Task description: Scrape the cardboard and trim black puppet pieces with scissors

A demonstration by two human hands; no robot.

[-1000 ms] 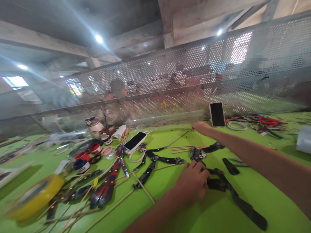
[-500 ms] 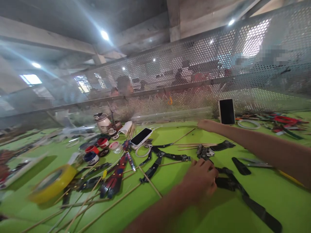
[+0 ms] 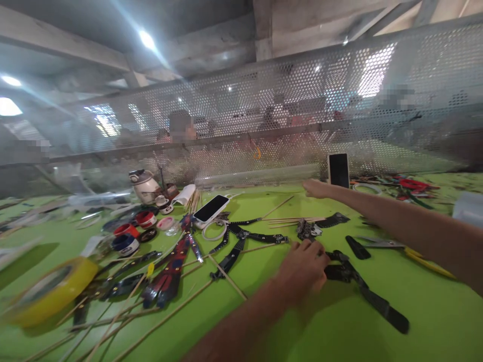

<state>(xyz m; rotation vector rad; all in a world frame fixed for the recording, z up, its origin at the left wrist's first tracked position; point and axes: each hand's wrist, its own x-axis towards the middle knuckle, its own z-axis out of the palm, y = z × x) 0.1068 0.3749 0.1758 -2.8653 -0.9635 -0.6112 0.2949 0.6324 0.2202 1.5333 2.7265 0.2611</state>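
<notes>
My left hand (image 3: 305,264) rests low over the green table with curled fingers, closed on the near end of a black jointed strip figure (image 3: 349,274). The figure's long tail lies flat toward the lower right. My right hand (image 3: 315,188) stretches to the back of the table, left of a standing phone (image 3: 338,171). Its fingers look bunched, and whatever they hold is too small to make out. Just beyond my left hand lies a crumpled black and grey piece (image 3: 307,229). Thin wooden sticks (image 3: 287,220) and another black jointed figure (image 3: 243,235) lie to its left.
Scissors (image 3: 426,261) with yellow handles lie under my right forearm. On the left are a yellow tape roll (image 3: 53,291), paint jars (image 3: 125,245), a red and blue patterned figure (image 3: 169,276), a white phone (image 3: 212,208) and a flask (image 3: 144,187). A perforated screen (image 3: 226,136) stands behind.
The view has turned a little to the right, so the things on the table appear shifted left. Both hands keep nearly the same places on the table.
</notes>
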